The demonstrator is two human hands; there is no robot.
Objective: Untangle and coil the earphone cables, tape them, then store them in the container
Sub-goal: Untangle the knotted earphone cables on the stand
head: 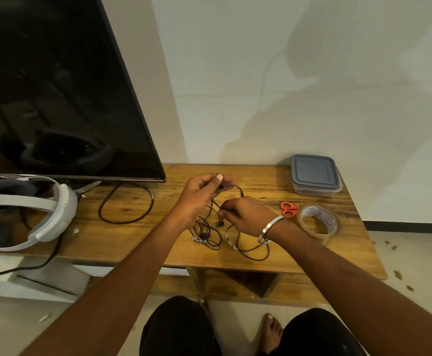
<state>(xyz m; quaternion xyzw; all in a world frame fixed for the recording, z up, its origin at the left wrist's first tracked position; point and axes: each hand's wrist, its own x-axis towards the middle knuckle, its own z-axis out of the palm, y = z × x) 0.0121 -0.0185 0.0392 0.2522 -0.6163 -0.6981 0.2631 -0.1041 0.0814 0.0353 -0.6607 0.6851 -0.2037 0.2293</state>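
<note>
Presently both hands are raised just above the table (137,237), working the tangle; left hand (201,191) has fingers curled, thumb and forefinger pinching a dark earbud at its 2 o'clock; right hand (245,217) has fingers folded tight on the same earphone cable (240,188) a little nearer the body; the span between them arcs over, seemingly drawn apart so a knot can be read and fed through; the rest of the cable hangs down and lies in loose black loops (211,236) on the wood at 6 o'clock of the hands, with a second earbud (219,223) dangling just beside the right knuckles; judged stage: untangling, no coil formed yet.

Supplies are parked on the right-hand side, likely for reach by that hand: orange scissors (289,209) and clear tape roll (318,222) at 3 o'clock of the right hand, close to each other; the container (315,177) at 2 o'clock, lid on, near the far right corner, well apart from the cable.

Room: bare wood runs from the loops to the near edge at 6 o'clock; tape roll sits near the right edge; at 9 to 11 o'clock a dark screen (55,86), its power cord (126,204) looped on the table, and a white headset (43,214) crowd the left; sweeps that way risk snagging the cord.
</note>
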